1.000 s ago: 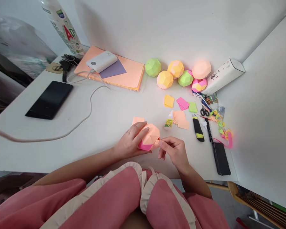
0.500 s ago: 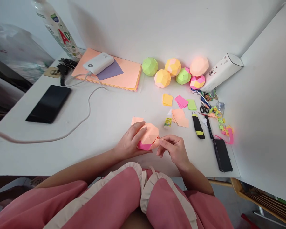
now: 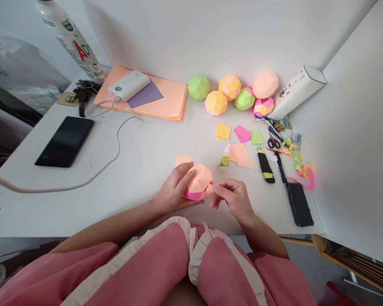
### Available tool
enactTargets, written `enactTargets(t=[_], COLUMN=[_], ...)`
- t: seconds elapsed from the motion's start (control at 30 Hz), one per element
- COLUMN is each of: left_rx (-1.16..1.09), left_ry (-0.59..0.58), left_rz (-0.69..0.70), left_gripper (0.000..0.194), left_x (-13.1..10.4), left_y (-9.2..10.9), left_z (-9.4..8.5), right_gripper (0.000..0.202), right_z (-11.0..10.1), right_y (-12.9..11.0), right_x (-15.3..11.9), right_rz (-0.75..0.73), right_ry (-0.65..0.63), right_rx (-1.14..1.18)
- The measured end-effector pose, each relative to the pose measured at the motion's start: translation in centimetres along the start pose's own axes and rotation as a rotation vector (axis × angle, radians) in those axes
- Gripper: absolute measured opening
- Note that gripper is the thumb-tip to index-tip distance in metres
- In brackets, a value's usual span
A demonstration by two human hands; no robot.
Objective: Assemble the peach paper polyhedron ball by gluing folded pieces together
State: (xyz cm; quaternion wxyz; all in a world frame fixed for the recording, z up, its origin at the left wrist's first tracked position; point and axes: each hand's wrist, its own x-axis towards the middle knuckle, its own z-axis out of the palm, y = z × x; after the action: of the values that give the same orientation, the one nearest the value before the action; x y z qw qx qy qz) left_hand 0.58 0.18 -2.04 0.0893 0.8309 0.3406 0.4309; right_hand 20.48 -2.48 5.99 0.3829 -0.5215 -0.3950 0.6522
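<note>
A faceted paper ball (image 3: pixel 200 178), peach on top with a pink patch low down, is cupped in my left hand (image 3: pixel 170 192). My right hand (image 3: pixel 235 199) pinches a peach paper flap (image 3: pixel 208 191) at the ball's right side, where a small gap shows. Behind my left fingers lies a peach paper piece (image 3: pixel 182 160). A small glue bottle (image 3: pixel 224 160) with a yellow label is just beyond the hands, beside a stack of peach paper pieces (image 3: pixel 242 158). The underside of the ball is hidden by my left palm.
Several finished paper balls (image 3: pixel 198 88) line the wall. Yellow (image 3: pixel 223 131), pink (image 3: pixel 242 133) and green papers (image 3: pixel 257 137) lie before them. A utility knife (image 3: pixel 266 165), scissors (image 3: pixel 273 143) and a black case (image 3: pixel 299 205) sit right; a phone (image 3: pixel 64 141) and cabled power bank (image 3: pixel 128 85) left.
The camera view has shifted slightly. Both hands and the paper ball keep nearly the same pose, with the right fingers still at the flap.
</note>
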Motion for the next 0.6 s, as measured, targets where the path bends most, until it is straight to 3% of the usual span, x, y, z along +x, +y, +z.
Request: enactTargets(t=[0.27, 0.6], left_rx=[0.008, -0.138], left_ry=[0.008, -0.104], left_rz=[0.004, -0.076], left_gripper=[0.104, 0.097], left_x=[-0.17, -0.42], left_y=[-0.05, 0.05], left_z=[0.22, -0.03], right_gripper=[0.022, 0.021], right_z=[-0.19, -0.31], right_y=[0.16, -0.12], right_x=[0.1, 0.1], right_rz=[-0.005, -0.026], right_ry=[-0.014, -0.045], right_rx=[-0.01, -0.044])
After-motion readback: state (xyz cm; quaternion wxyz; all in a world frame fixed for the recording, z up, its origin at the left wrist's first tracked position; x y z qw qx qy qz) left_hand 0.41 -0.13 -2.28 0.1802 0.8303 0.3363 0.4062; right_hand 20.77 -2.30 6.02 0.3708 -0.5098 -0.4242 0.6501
